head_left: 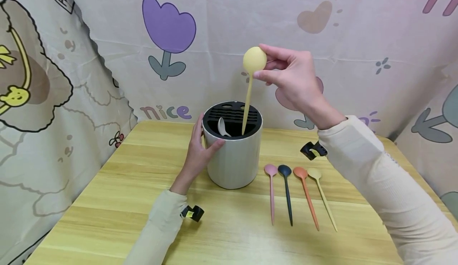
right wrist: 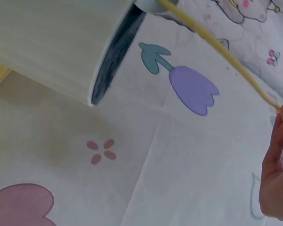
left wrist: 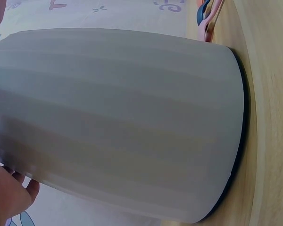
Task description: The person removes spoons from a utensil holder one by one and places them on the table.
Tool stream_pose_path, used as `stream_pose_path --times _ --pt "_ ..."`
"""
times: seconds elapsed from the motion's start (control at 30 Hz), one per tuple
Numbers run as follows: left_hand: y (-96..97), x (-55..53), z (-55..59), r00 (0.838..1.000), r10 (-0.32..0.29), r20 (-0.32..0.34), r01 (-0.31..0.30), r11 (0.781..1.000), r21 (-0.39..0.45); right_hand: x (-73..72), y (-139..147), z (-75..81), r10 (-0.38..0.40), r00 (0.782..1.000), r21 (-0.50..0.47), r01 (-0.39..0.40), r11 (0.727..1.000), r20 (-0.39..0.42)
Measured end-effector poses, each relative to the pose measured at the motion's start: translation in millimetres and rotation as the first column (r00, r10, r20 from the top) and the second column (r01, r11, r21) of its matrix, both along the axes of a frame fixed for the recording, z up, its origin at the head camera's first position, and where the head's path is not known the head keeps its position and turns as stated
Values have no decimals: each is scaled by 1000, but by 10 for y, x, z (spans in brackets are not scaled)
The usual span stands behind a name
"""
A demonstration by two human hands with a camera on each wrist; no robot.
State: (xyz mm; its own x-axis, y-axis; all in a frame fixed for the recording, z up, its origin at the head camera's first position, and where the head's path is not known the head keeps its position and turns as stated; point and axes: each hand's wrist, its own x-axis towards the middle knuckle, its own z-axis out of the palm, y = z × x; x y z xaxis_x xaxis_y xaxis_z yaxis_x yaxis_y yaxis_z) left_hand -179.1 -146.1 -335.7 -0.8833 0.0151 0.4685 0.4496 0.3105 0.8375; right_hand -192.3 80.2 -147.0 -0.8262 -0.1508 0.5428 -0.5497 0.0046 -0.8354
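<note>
In the head view my right hand [head_left: 295, 72] pinches a yellow spoon [head_left: 254, 60] by its bowl, between thumb and fingers. The spoon hangs handle down, its tip inside the opening of a pale ribbed utensil holder [head_left: 234, 163] with a black slotted top. My left hand [head_left: 200, 153] grips the holder's left side, thumb near the rim. A white spoon [head_left: 222, 127] leans in the holder's front opening. The left wrist view is mostly filled by the holder wall [left wrist: 122, 117]; the right wrist view shows the yellow handle [right wrist: 221, 49] running to my fingers.
Right of the holder a pink spoon [head_left: 270, 170], a dark blue spoon [head_left: 285, 171], an orange spoon [head_left: 301, 173] and another yellow spoon [head_left: 315, 173] lie in a row on the wooden table [head_left: 118, 201]. Printed cloth [head_left: 229, 26] hangs behind.
</note>
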Motion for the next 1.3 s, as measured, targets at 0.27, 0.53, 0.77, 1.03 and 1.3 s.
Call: stream_pose_path --times 0.27,0.53,0.77,1.03,1.3 --pt "3 2 0 1000 10 -8 -10 1000 -8 -17 85 -67 78 992 4 -79 997 99" --pt "9 2 6 1000 8 -5 -8 1000 -4 -29 204 -260 18 990 217 -48 975 139" --pt "10 2 3 1000 12 -11 -12 1000 -6 -45 371 -529 21 987 315 -71 946 162" --pt "0 7 -1 1000 12 -10 -13 1000 -11 12 569 -793 22 984 409 -93 908 175" --pt "6 -13 -9 1000 1 -22 -2 1000 -2 59 799 -1036 -14 970 400 -86 913 241"
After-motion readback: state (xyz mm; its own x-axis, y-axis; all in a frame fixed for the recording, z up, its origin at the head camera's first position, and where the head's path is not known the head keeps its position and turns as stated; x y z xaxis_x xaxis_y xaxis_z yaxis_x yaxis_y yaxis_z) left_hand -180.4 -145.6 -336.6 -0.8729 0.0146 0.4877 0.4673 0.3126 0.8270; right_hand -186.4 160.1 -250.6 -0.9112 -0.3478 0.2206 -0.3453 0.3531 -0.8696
